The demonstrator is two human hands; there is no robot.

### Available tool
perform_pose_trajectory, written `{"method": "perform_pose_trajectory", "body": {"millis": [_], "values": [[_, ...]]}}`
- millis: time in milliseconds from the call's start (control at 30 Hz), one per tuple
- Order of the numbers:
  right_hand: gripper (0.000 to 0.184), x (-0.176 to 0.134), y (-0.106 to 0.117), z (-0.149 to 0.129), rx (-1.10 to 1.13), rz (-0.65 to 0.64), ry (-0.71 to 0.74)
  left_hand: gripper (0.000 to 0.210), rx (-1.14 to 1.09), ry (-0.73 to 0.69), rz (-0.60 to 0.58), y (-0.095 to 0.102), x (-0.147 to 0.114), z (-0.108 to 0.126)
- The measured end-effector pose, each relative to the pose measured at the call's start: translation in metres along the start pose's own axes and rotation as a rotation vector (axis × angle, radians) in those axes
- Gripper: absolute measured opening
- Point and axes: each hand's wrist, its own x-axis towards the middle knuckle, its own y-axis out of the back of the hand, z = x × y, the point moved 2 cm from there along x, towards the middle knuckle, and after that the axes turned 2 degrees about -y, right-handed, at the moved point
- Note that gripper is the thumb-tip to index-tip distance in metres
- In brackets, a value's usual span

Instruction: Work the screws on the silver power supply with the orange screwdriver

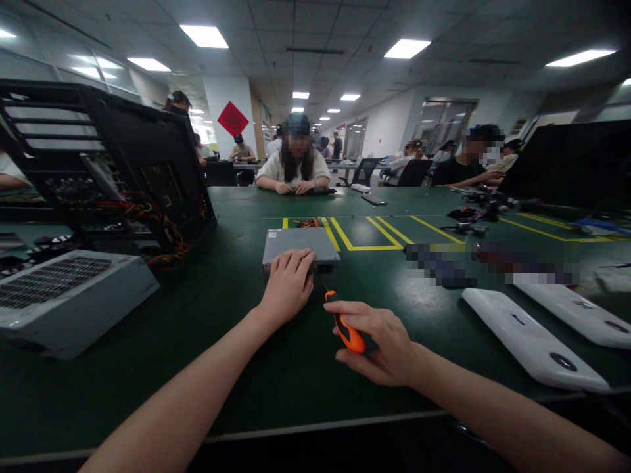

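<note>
Hands apart here: the left hand [290,284] lies over the grey metal box [296,242], whether clamped I can't tell, and the right hand [377,338] grips an orange screwdriver [351,336], its shaft pointing at the box's near face. That box sits back from the desk's [236,387] near edge, right of a black computer case [123,148].

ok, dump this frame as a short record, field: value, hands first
left hand: rests on the grey metal box
right hand: holds an orange-and-black screwdriver
screwdriver tip: aimed at the box's near face; contact unclear
left side: silver box with a grille, nearer than the black computer case
right side: two white casings on the green table
across: a co-worker
</note>
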Motion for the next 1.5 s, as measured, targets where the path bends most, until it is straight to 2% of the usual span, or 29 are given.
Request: {"method": "perform_pose_trajectory", "body": {"millis": [67,133,267,333,467,567,700,900,1000,1133,1333,1500], "values": [[0.038,-0.002,0.000,0.002,0.072,0.007,-0.030,0.039,-0.001,-0.002,-0.007,0.000,0.000,0.000],[0.037,-0.001,0.001,0.001,0.082,-0.038,-0.009,0.039,0.000,-0.001,-0.012,0.001,0.000,0.000],[0.029,0.004,0.002,-0.005,-0.077,-0.120,0.070,0.039,-0.001,0.004,-0.013,0.002,-0.001,0.000],[0.027,0.005,0.002,-0.006,-0.117,-0.080,0.075,0.039,-0.004,0.005,-0.008,0.002,-0.001,0.000],[0.037,0.001,0.001,-0.002,-0.041,-0.003,0.021,0.039,-0.010,0.007,-0.001,0.002,0.000,0.000],[0.035,0.002,0.002,-0.002,-0.008,-0.060,0.039,0.039,-0.013,0.012,-0.002,0.002,0.000,0.000],[0.032,0.007,0.001,-0.006,-0.140,-0.154,0.091,0.038,-0.012,0.015,-0.001,0.003,0.000,0.001],[0.043,0.005,-0.003,-0.002,-0.015,-0.022,0.017,0.038,-0.003,0.002,0.002,0.002,0.000,0.000],[0.039,0.004,-0.002,-0.003,0.020,-0.070,0.009,0.038,-0.001,-0.005,0.002,0.001,0.000,0.000],[0.031,0.006,-0.002,-0.006,-0.113,-0.159,0.074,0.038,-0.001,-0.003,0.007,0.001,-0.001,0.000],[0.041,0.004,-0.006,-0.003,0.011,-0.038,-0.025,0.037,-0.006,0.007,0.012,0.003,0.000,0.001],[0.038,0.005,-0.004,-0.004,-0.051,-0.169,0.038,0.037,-0.007,0.013,0.016,0.002,0.000,0.001]]}}
